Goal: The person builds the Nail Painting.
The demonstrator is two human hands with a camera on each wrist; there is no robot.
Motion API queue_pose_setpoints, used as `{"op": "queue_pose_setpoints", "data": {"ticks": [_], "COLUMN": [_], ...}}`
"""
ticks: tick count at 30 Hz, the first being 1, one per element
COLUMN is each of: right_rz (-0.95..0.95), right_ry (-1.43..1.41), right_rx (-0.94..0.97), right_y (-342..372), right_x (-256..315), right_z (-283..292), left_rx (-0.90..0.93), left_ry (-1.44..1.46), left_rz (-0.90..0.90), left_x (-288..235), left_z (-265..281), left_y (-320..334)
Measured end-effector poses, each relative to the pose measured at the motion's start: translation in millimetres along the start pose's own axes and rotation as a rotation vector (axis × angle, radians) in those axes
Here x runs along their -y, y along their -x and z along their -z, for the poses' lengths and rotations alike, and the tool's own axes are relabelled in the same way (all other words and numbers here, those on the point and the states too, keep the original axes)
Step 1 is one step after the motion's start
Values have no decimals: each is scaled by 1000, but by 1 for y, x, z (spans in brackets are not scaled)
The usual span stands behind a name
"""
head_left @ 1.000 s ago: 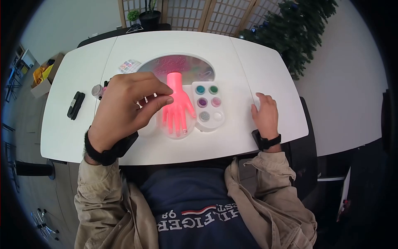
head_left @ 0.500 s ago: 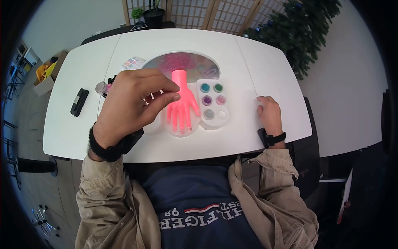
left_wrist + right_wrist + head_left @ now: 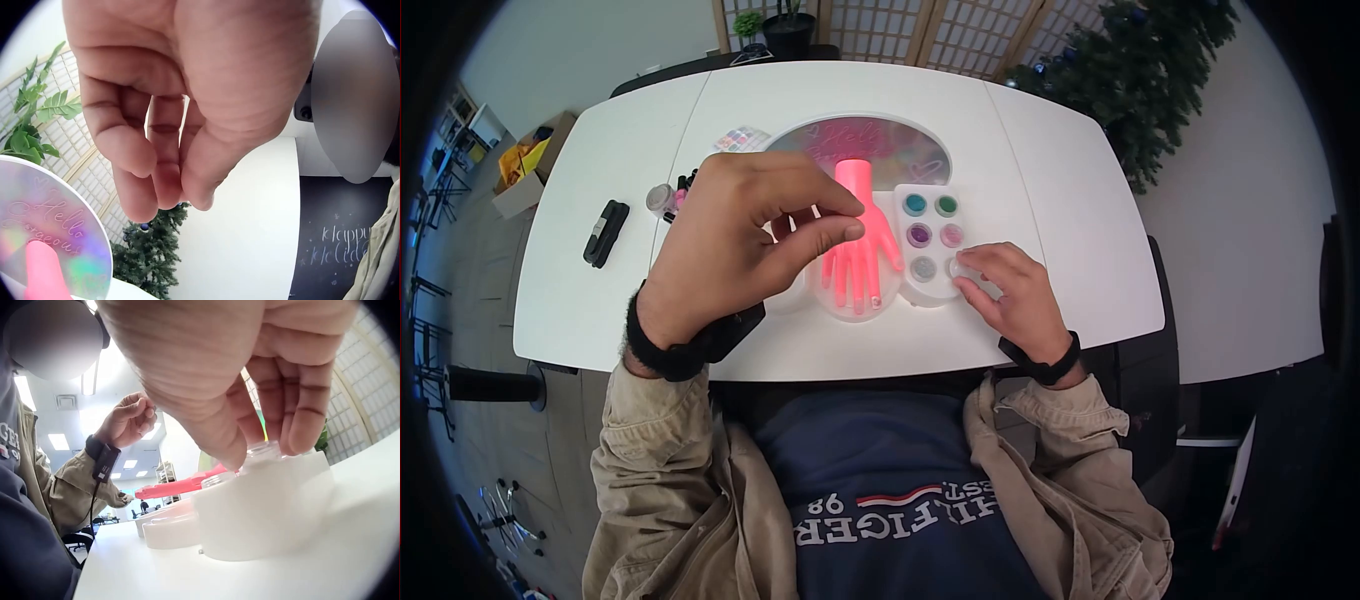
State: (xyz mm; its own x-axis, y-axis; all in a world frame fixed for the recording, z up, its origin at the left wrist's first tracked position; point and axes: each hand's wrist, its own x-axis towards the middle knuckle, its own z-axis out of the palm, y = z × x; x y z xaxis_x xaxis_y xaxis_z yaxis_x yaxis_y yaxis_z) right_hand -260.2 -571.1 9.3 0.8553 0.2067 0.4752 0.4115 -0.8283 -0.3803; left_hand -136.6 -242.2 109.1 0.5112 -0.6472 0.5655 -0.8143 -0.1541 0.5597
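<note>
A pink model hand (image 3: 878, 238) lies fingers toward me on a round clear-white dish. Above its palm in the head view my left hand (image 3: 750, 225) is raised, thumb and index fingertips drawn together; nothing shows between them. Beside the model hand stands a white tray (image 3: 933, 221) holding small pots of teal, green, purple, pink and silver glitter. At the tray's near right well, my right hand (image 3: 1020, 295) pinches a small clear jar (image 3: 262, 452) between thumb and fingers. The jar is partly covered by the fingers in the right wrist view.
Behind the model hand stands an iridescent half-round mirror-like panel (image 3: 920, 160). A sheet of small coloured pieces (image 3: 740, 138) lies at the back left. Left of my left hand are a glitter jar (image 3: 660, 198), dark-capped bottles and a black stapler (image 3: 606, 233).
My right hand has come in from the table's right side to the tray and taken hold of the clear jar. The left hand keeps its pinched pose over the model hand.
</note>
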Motion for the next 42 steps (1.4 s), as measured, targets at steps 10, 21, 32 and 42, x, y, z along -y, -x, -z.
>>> {"op": "queue_pose_setpoints", "data": {"ticks": [10,21,32,42], "right_rz": [-30,-198,-275,-449], "right_ry": [28,-162,-49,14], "right_rx": [25,-6,-48,-92], "right_y": [-4,-7,-5,-3], "right_x": [-1,-4,3,0], "right_z": [-5,-12,-22,-26], "left_rx": [-16,-86,-295,-332], "left_ry": [-27,-115,-205,-240], "left_rz": [5,8,86,176], "left_x": [6,8,38,61], "left_z": [-1,14,78,124], "left_y": [0,0,39,64]}}
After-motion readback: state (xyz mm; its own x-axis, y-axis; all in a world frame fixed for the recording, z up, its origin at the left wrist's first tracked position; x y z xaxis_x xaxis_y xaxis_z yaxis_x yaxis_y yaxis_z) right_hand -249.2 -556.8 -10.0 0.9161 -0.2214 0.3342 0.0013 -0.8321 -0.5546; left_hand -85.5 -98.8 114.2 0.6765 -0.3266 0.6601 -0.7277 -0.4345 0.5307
